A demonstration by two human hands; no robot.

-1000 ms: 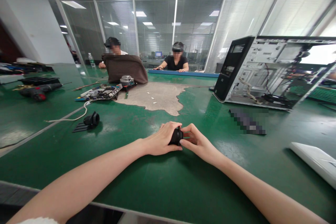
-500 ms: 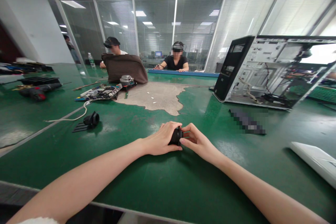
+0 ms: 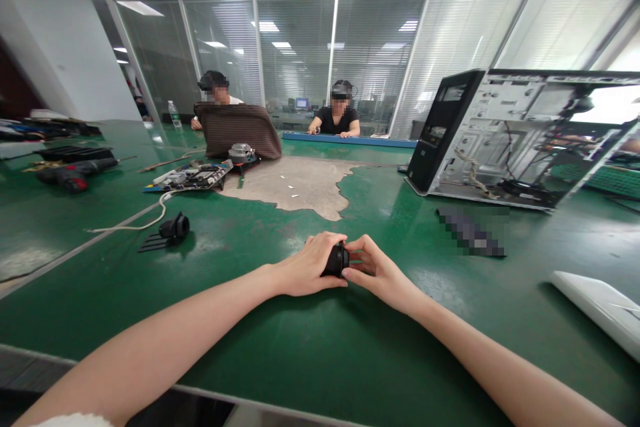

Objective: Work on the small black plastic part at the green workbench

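My left hand (image 3: 309, 265) and my right hand (image 3: 374, 269) meet at the middle of the green table (image 3: 310, 353), low over its surface. Between them sits a small black round part (image 3: 336, 260), mostly covered by my fingers. The left hand wraps over it from the left. The fingertips of the right hand pinch its right side. What the part is cannot be made out.
An open computer case (image 3: 505, 137) lies at the right, a blurred dark strip (image 3: 473, 232) before it and a white panel (image 3: 600, 307) at the right edge. A black fan part (image 3: 173, 229), white cable, circuit board (image 3: 193, 178) and tools (image 3: 70, 170) lie left. Two people sit beyond.
My hands stay nearly still on the black part; the right fingers shift slightly. The far seated person's arms have moved a little.
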